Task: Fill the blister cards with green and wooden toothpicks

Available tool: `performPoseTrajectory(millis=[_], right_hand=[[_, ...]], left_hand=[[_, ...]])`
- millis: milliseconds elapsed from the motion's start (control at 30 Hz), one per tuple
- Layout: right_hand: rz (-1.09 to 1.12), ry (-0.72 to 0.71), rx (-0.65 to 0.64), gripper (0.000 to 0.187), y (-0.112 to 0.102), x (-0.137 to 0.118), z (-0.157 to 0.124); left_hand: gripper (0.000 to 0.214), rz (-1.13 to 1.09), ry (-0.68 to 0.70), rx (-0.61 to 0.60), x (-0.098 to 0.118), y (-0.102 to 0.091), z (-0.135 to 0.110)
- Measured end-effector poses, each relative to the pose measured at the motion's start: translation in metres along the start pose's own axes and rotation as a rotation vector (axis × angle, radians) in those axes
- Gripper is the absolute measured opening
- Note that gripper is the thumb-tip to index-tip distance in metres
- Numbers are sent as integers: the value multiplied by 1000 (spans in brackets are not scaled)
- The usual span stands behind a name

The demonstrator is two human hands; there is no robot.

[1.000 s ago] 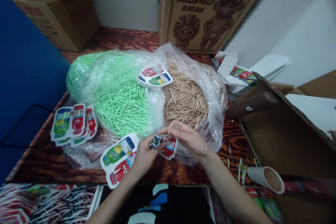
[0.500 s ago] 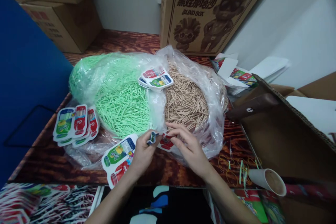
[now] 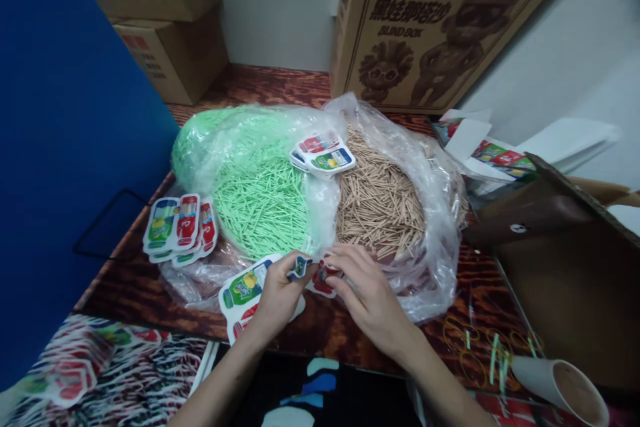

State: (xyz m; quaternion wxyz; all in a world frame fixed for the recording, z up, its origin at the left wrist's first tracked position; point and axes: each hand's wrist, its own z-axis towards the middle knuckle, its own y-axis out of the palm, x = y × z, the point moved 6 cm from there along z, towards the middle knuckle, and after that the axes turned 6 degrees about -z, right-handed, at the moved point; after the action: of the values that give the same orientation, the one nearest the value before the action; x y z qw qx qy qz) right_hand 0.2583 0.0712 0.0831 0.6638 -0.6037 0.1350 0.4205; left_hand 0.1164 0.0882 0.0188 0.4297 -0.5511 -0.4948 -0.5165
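Note:
My left hand is closed around a bottle-print packet, whose blue-edged pocket bulges open above the fist. At its red side, my right hand has its thumb and fingers pinched close on the packet; the fingertips partly hide what is between them. Beneath the left wrist lies a larger flat printed card with green and red bottles. Just beyond the hands are green sticks and brown sticks, heaped in clear plastic bags.
Filled packets are piled at the left, and more packets rest on the bags. A paper cup lies tipped near rubber bands. An open carton borders the right; a blue panel borders the left.
The whole scene has shifted right in view as the head turned left. My right fingers are drawn in a little closer on the packet, while my left hand keeps its hold.

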Motion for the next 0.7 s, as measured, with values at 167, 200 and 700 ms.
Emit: performPoseTrajectory(millis=[167, 200, 700], right_hand=[[138, 135, -37, 33, 3, 15, -5], [159, 196, -3, 33, 1, 24, -8], [261, 406, -118, 26, 36, 43, -17]], left_hand=[[25, -93, -80, 170, -7, -56, -9], [26, -91, -88, 227, -7, -77, -12], [51, 575, 40, 797, 6, -287, 48]])
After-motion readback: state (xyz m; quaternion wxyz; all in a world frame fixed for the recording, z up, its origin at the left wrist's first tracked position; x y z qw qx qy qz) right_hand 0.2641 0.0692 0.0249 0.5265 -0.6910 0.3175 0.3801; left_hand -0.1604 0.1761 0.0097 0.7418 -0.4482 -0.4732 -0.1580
